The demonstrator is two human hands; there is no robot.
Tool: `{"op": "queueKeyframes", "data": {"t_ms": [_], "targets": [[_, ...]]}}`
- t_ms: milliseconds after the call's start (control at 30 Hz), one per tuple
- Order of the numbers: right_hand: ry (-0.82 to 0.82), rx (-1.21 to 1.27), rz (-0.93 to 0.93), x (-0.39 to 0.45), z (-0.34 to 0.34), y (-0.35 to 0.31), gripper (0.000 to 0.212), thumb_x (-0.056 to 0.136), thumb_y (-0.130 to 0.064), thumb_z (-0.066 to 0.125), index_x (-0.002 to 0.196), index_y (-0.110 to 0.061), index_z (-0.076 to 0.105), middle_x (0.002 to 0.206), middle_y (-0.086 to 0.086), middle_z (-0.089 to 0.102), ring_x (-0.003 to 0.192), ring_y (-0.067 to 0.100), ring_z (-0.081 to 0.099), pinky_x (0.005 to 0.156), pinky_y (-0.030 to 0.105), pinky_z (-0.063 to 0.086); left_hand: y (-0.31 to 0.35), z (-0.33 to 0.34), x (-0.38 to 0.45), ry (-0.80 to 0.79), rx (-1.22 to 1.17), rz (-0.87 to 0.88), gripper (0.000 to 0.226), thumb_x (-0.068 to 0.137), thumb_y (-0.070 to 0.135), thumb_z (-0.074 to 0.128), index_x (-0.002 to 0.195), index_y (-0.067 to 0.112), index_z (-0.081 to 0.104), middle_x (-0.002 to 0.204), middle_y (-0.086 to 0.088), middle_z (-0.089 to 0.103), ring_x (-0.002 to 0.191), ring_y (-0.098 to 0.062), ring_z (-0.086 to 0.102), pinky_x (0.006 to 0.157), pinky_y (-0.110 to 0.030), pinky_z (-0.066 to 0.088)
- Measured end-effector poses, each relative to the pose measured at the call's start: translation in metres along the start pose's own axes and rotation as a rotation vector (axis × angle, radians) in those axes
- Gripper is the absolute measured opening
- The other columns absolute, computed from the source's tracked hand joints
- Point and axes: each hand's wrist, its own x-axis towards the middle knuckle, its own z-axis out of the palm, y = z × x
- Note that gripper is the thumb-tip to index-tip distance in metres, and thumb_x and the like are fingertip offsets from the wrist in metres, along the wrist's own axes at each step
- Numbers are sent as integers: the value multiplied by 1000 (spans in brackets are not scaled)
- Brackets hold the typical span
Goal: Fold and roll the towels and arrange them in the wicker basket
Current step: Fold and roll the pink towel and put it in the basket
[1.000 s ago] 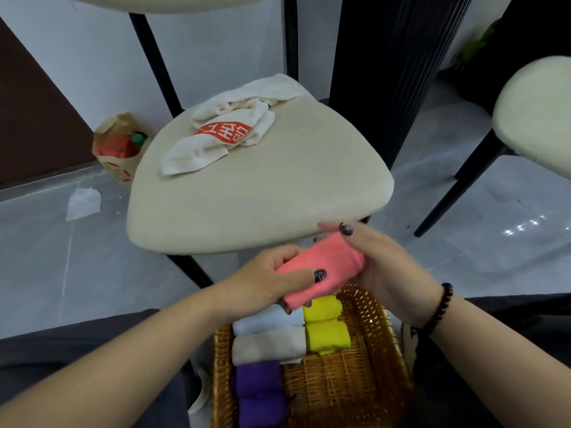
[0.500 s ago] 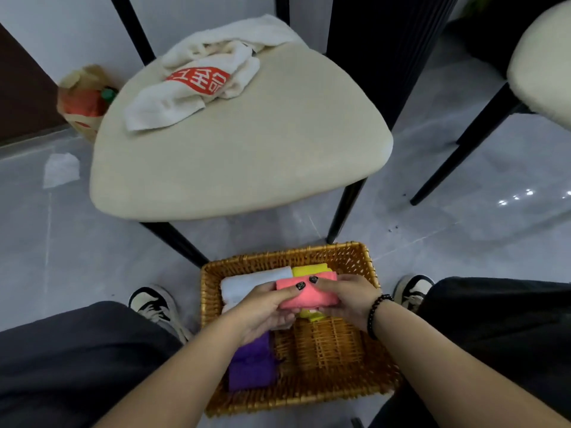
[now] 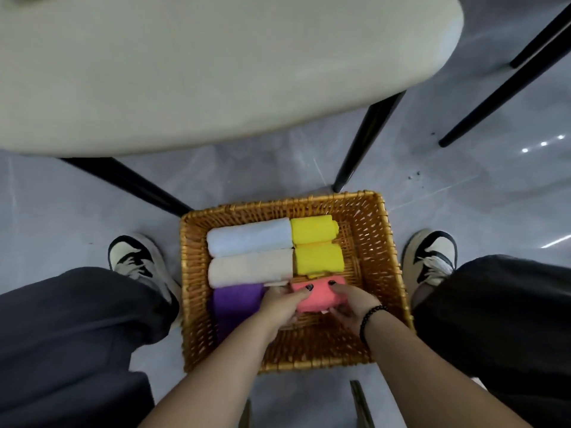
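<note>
A wicker basket [image 3: 375,242] stands on the floor between my feet. Inside it lie a rolled pale blue towel [image 3: 248,237], a cream one [image 3: 248,267], a purple one [image 3: 236,301] and two yellow rolls [image 3: 313,230] [image 3: 319,257]. I hold a rolled pink towel [image 3: 319,296] low in the basket, just in front of the yellow rolls. My left hand [image 3: 282,305] grips its left end and my right hand [image 3: 352,307] grips its right end, fingers curled over the top.
A cream chair seat [image 3: 216,66] on black legs [image 3: 366,140] overhangs the floor beyond the basket. My shoes [image 3: 136,257] [image 3: 429,254] and dark trouser legs flank the basket. Another black chair leg [image 3: 506,94] slants at the right. The basket's front right part shows bare wicker.
Both hands have carried the pink roll from above the basket down into it, beside the purple towel. My view has tilted down, so the white towel on the chair is out of sight.
</note>
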Motion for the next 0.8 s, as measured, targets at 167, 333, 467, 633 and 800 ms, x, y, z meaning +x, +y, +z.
{"op": "queueKeyframes", "data": {"t_ms": [167,333,467,633,800], "targets": [[23,25,4,29,-7,9,34,80,-7,74,111,-1,60,102,15,62,82,23,60,46,25,52,-26,21,22,96,10,-52,15,88,28,70,81,18,62,81,-2,66,73,-17,62,71,-31,55],[41,47,7,40,-7,18,31,80,-4,74,108,-3,60,108,14,61,86,25,61,50,28,54,-45,27,37,175,12,-21,28,73,43,74,87,19,68,92,-3,73,89,-22,69,88,-44,56],[-5,62,5,40,4,24,14,82,0,71,89,-3,60,93,14,62,80,24,60,70,34,58,-45,20,30,331,37,47,17,84,37,71,85,19,70,88,-4,72,87,-26,68,81,-39,56],[-12,44,-38,41,26,26,17,79,2,74,86,-4,60,93,16,64,80,26,62,59,31,58,-42,8,26,417,28,50,26,90,33,64,99,11,73,95,-10,73,90,-27,68,78,-36,52],[-26,2,-50,44,36,30,19,79,1,74,85,-7,58,97,17,63,85,27,63,54,29,56,-41,12,15,478,68,28,32,97,26,54,120,7,64,116,-12,68,108,-31,61,92,-34,46]]}}
